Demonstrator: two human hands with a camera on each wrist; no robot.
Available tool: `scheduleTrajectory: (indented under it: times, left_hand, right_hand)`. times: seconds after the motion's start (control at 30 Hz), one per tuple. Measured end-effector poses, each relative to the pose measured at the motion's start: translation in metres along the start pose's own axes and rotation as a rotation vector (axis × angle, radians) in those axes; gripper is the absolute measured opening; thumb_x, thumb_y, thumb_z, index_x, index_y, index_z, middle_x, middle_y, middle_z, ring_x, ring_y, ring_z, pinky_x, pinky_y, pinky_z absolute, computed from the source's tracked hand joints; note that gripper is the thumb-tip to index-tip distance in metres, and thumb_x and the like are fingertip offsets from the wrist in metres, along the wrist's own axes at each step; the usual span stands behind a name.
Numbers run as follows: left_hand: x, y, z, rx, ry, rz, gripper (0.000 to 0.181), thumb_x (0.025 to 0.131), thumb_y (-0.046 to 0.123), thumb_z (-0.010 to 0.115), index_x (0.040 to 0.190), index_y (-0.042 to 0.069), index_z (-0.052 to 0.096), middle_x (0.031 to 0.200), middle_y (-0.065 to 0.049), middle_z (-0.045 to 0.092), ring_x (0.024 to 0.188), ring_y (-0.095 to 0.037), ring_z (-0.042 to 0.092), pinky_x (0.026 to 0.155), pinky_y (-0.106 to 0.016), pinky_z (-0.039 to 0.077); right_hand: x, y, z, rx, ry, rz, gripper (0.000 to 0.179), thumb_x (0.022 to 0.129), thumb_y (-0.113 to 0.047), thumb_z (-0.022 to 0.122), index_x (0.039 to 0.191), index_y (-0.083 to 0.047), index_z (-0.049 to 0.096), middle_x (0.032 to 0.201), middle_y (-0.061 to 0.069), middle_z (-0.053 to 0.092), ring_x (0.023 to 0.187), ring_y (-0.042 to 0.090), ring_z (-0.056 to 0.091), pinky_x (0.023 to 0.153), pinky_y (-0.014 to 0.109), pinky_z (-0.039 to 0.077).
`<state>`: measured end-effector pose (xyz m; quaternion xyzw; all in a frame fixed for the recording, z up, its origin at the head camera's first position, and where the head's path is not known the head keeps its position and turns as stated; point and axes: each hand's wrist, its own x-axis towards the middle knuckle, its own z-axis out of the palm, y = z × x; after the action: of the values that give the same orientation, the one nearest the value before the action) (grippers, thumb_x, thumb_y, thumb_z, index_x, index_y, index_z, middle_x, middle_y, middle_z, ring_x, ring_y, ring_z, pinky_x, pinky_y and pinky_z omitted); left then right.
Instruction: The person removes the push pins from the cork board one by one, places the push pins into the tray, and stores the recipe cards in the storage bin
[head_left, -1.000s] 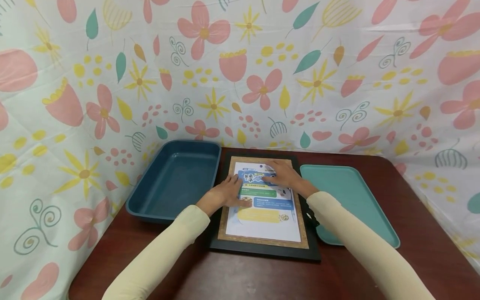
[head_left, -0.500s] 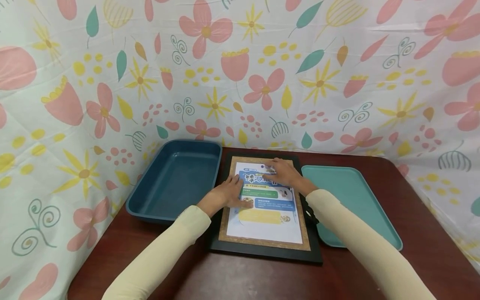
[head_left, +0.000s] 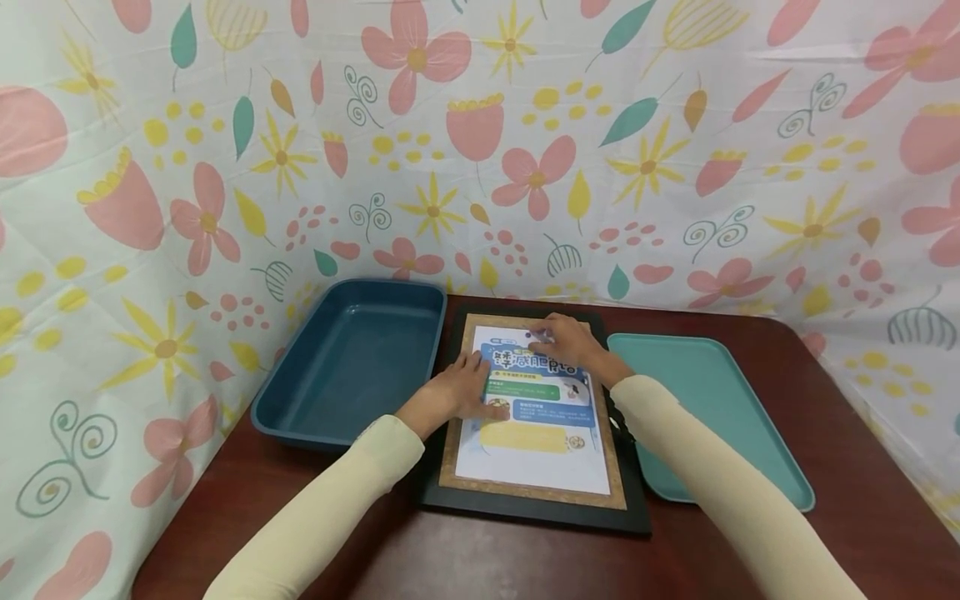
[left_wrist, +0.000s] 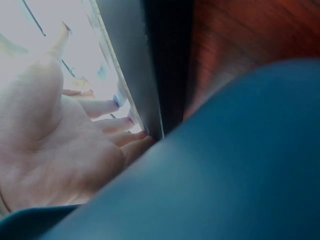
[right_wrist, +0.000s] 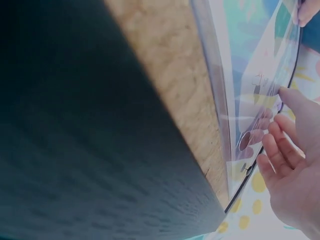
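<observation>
A printed sheet [head_left: 525, 462] with blue, green and yellow blocks lies on a cork board [head_left: 617, 467] with a wide black frame [head_left: 540, 518]. My left hand [head_left: 459, 387] rests on the sheet's left side, fingers spread, thumb pointing inward. In the left wrist view, its fingertips [left_wrist: 131, 120] reach the board's frame edge. My right hand [head_left: 566, 342] is at the sheet's upper right, fingers bent loosely, fingertips at its top. A small purple dot [head_left: 528, 335] shows beside them. In the right wrist view, the sheet looks glossy and its edge [right_wrist: 212, 85] stands slightly off the cork.
To the left stands a deep blue bin [head_left: 348, 358], its wall close beside my left forearm. A flat teal tray [head_left: 720, 417] lies right of the board, partly under my right sleeve. Flowered cloth [head_left: 480, 167] hangs behind the dark red wooden table [head_left: 375, 542].
My right thumb has drawn up toward the top of the sheet, uncovering more of the blue title. My left hand stays in place. The view has shifted slightly.
</observation>
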<state>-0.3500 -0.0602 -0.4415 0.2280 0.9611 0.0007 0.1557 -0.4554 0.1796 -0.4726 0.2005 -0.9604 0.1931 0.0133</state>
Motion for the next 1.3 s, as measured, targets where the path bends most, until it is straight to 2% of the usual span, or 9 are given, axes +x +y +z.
scheduleTrajectory:
  times: [0.37, 0.57, 0.7, 1.1, 1.3]
  left_hand:
    - [-0.004, 0.001, -0.003, 0.002, -0.001, 0.000, 0.105, 0.082, 0.075, 0.048, 0.155, 0.007, 0.013, 0.160, -0.014, 0.006, 0.146, -0.034, 0.009, 0.114, -0.045, 0.023]
    - [-0.004, 0.002, -0.006, 0.008, 0.011, -0.003, 0.105, 0.082, 0.074, 0.049, 0.154, 0.007, 0.013, 0.160, -0.014, 0.007, 0.146, -0.034, 0.010, 0.114, -0.046, 0.023]
    - [-0.004, 0.002, -0.004, -0.020, 0.001, -0.006, 0.105, 0.082, 0.074, 0.050, 0.154, 0.007, 0.013, 0.160, -0.014, 0.007, 0.146, -0.034, 0.009, 0.114, -0.047, 0.022]
    - [-0.002, 0.004, -0.001, -0.016, 0.015, -0.007, 0.106, 0.081, 0.074, 0.051, 0.154, 0.006, 0.014, 0.159, -0.014, 0.009, 0.145, -0.034, 0.012, 0.113, -0.047, 0.023]
    - [-0.002, 0.004, -0.001, -0.024, 0.003, -0.016, 0.108, 0.081, 0.075, 0.051, 0.154, 0.006, 0.013, 0.160, -0.014, 0.007, 0.145, -0.034, 0.010, 0.114, -0.047, 0.023]
  right_hand:
    - [0.007, 0.000, 0.000, 0.048, 0.032, -0.026, 0.031, 0.088, -0.029, 0.071, 0.115, -0.014, 0.071, 0.107, 0.005, 0.062, 0.092, 0.019, 0.059, 0.084, 0.039, 0.050]
    - [0.011, -0.001, -0.002, 0.119, 0.062, -0.024, 0.024, 0.088, -0.024, 0.072, 0.110, -0.014, 0.074, 0.103, 0.003, 0.062, 0.087, 0.017, 0.057, 0.079, 0.036, 0.049]
    - [0.012, 0.000, 0.000, 0.144, 0.061, -0.021, 0.022, 0.087, -0.020, 0.073, 0.107, -0.014, 0.075, 0.099, 0.000, 0.067, 0.081, 0.017, 0.056, 0.073, 0.033, 0.047]
    - [0.013, 0.002, 0.004, 0.165, 0.076, 0.007, 0.020, 0.087, -0.021, 0.073, 0.106, -0.014, 0.076, 0.097, 0.000, 0.072, 0.075, 0.015, 0.061, 0.071, 0.030, 0.048]
    - [0.012, 0.004, 0.007, 0.199, 0.071, 0.029, 0.019, 0.087, -0.022, 0.072, 0.104, -0.014, 0.076, 0.097, 0.001, 0.072, 0.077, 0.015, 0.063, 0.075, 0.032, 0.051]
